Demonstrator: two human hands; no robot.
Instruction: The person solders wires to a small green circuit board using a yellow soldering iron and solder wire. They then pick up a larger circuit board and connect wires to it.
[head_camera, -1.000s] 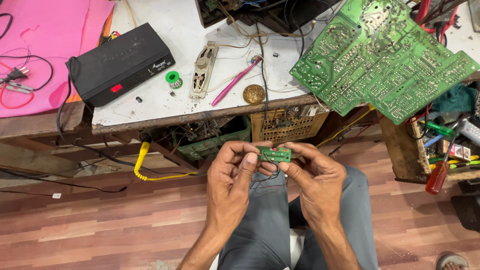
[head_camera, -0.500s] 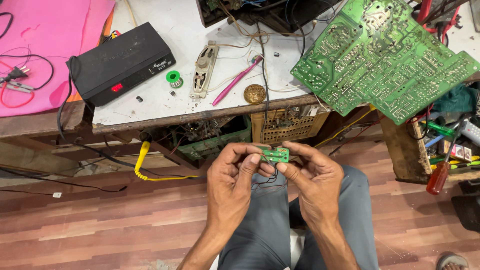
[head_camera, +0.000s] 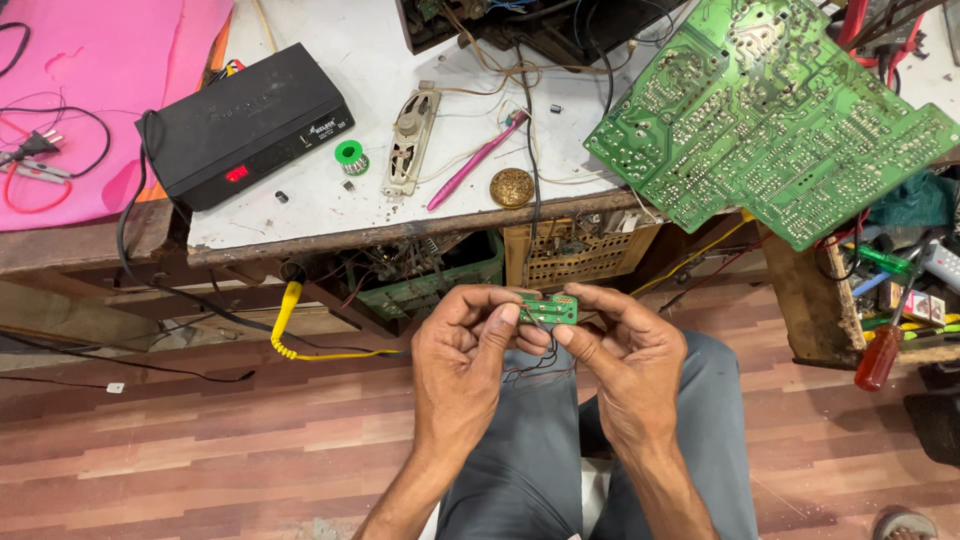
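A small green circuit board (head_camera: 550, 309) is pinched between the fingertips of both hands, in front of the bench edge above my lap. My left hand (head_camera: 462, 365) grips its left end with thumb and forefinger. My right hand (head_camera: 620, 355) grips its right end. Thin dark wires (head_camera: 530, 365) hang from the board between my palms. My legs in grey trousers (head_camera: 540, 450) are below.
On the white bench top (head_camera: 330, 200) lie a black set-top box (head_camera: 240, 125), a green solder reel (head_camera: 350, 153), a speaker frame (head_camera: 410, 140), a pink tool (head_camera: 478, 160) and a brass disc (head_camera: 512, 187). A large green circuit board (head_camera: 770, 120) overhangs at right. A red-handled screwdriver (head_camera: 880, 350) stands at far right.
Both hands keep hold of the small board in nearly the same place; only the fingers have shifted slightly.
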